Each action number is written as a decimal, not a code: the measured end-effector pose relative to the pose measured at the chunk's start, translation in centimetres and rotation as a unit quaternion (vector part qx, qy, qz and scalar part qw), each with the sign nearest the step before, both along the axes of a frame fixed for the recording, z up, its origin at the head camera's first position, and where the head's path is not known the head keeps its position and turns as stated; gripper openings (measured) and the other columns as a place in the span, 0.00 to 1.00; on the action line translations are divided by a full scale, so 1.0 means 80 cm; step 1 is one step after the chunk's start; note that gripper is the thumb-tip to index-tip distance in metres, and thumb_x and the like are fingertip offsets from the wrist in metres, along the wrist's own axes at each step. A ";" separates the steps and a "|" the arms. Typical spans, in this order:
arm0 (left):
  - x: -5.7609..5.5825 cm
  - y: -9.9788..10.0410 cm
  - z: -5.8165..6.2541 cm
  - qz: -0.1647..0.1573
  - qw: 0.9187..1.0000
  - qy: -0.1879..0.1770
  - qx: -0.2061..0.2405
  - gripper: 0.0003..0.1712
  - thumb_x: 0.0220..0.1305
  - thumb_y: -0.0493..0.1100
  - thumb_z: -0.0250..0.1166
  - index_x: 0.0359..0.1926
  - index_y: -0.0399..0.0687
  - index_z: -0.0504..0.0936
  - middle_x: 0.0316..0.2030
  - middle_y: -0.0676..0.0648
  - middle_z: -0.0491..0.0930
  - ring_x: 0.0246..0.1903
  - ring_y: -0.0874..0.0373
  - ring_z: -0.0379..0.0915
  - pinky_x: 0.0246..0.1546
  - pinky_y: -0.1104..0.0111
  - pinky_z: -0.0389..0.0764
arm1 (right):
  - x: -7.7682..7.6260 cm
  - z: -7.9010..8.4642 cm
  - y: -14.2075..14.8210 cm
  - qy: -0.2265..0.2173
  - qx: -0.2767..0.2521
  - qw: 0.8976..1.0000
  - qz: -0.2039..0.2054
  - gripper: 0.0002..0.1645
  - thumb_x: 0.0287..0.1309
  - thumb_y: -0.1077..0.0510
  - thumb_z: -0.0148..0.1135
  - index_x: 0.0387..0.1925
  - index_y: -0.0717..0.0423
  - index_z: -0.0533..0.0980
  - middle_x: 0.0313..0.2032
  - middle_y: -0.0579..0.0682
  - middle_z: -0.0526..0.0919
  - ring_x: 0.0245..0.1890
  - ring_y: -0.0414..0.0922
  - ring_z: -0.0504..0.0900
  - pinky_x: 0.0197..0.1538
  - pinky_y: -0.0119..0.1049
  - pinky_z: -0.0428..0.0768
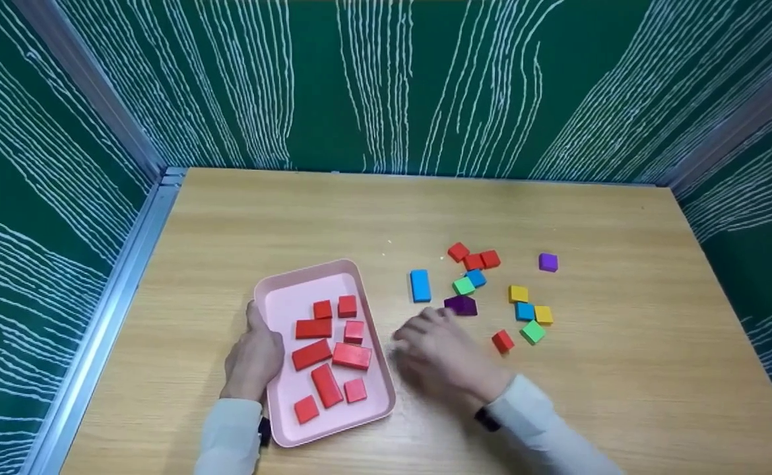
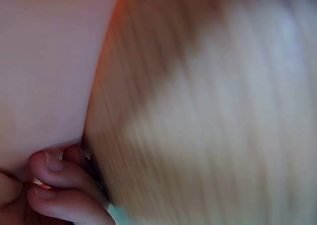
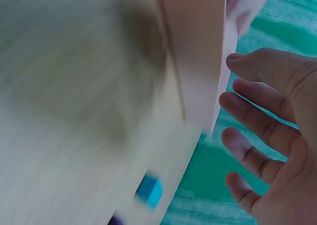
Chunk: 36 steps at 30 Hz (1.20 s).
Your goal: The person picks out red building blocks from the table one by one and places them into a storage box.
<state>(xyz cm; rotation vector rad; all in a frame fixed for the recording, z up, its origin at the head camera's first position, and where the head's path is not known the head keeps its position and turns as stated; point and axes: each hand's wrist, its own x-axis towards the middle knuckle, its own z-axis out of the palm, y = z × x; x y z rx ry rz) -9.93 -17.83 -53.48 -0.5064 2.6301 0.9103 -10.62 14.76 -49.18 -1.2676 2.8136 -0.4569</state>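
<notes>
A pink tray [image 1: 293, 297] stands at a slant on the table, with several red blocks lying inside, one of them a long red block [image 1: 311, 355]. My left hand [image 1: 254, 356] grips its left side; in the left wrist view, curled fingers [image 2: 69, 178] press against the tray wall [image 2: 49, 71]. Just right of the tray, my right hand [image 1: 449, 353] hovers, blurred. The right wrist view shows that hand [image 3: 272, 131] with spread fingers, holding nothing, beside the tray's wall [image 3: 198, 51]. A dark purple block [image 1: 460, 305] lies just beyond its fingers in the head view.
Right of the tray lie a blue block [image 1: 419, 285], a cluster of red blocks [image 1: 473, 261], green block [image 1: 463, 285], yellow block [image 1: 518, 293], purple cube [image 1: 548, 262] and a lone red cube [image 1: 503, 341]. Green panels [image 1: 313, 86] with white lines wall the table.
</notes>
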 end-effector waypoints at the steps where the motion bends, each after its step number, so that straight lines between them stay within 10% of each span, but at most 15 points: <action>1: 0.000 -0.001 0.000 -0.005 1.000 0.006 -0.005 0.41 0.75 0.42 0.43 0.77 0.42 0.30 0.29 0.39 0.77 0.22 0.51 0.78 0.23 0.60 0.78 | -0.001 0.000 0.012 0.003 -0.005 1.000 -0.009 0.20 0.57 0.54 0.74 0.52 0.51 0.83 0.48 0.46 0.85 0.49 0.49 0.75 0.51 0.50 0.72; 15: 0.002 -0.001 0.000 -0.010 1.000 0.004 -0.010 0.42 0.75 0.44 0.43 0.77 0.40 0.28 0.28 0.39 0.76 0.22 0.50 0.78 0.25 0.58 0.77 | 0.002 -0.007 0.151 0.004 0.002 0.987 -0.163 0.22 0.49 0.59 0.78 0.48 0.55 0.83 0.46 0.51 0.84 0.49 0.54 0.76 0.50 0.60 0.71; 36: 0.001 -0.002 0.001 -0.011 1.000 0.013 -0.018 0.42 0.73 0.43 0.46 0.76 0.39 0.32 0.31 0.37 0.78 0.27 0.49 0.79 0.29 0.56 0.77 | 0.004 -0.014 0.162 0.017 0.051 0.986 -0.158 0.24 0.40 0.62 0.83 0.44 0.54 0.84 0.41 0.50 0.85 0.44 0.52 0.80 0.44 0.54 0.69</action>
